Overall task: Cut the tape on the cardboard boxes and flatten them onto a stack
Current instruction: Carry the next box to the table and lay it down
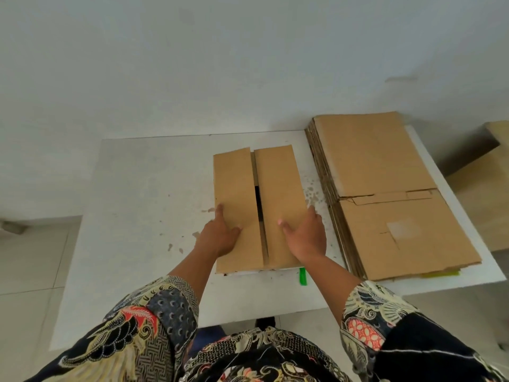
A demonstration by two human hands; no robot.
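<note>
A white rectangular table (154, 188) with scattered brown stains is seen from above, set against a pale wall. On its right part a thick stack of flattened brown cardboard sheets (385, 194) is laid, its long axis running away from the person. Further right, off the table, part of another brown cardboard box (484, 188) is visible.

Just left of the stack, near but apart from it, a brown cardboard box with two long top flaps (259, 208) is placed at the table's middle. Its long axis also runs away from the person, and a dark gap is shown along the seam between the flaps, so the tape there is judged to be cut already.

The left hand (220, 234) is laid on the left flap and the right hand (305, 235) on the right flap, fingers spread and nearly straight, pressing rather than gripping. The right hand is nearer the stack, which lies directly to the right of both hands.

A small bright green cutter (302, 276) is seen on the table at the box's near edge, untouched.
</note>
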